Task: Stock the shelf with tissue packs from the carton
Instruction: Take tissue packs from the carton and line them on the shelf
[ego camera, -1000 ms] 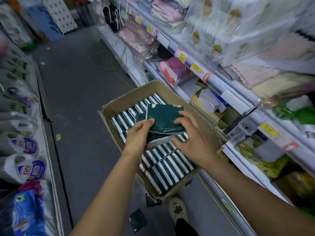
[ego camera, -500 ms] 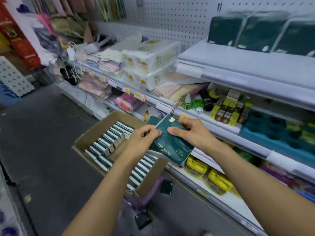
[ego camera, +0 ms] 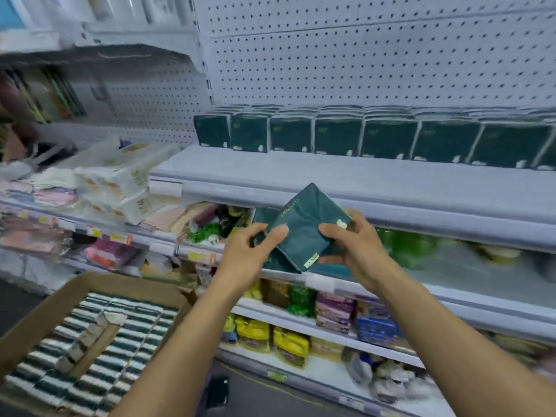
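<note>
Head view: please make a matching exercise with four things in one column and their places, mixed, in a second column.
Things:
1. cardboard carton
2. held green tissue packs
3. row of green tissue packs
4. yellow packets

Places:
A. standing at the back of the upper shelf
B. on a low shelf, under the hands
C. lower left, full of striped packs
D. between the left hand and right hand

Pairs: 1-C, 2-D, 3-A, 4-B

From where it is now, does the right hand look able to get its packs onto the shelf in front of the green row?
Probably yes. The right hand and left hand hold the dark green packs just below the shelf, whose front strip before the stocked row is bare, with nothing between.
</note>
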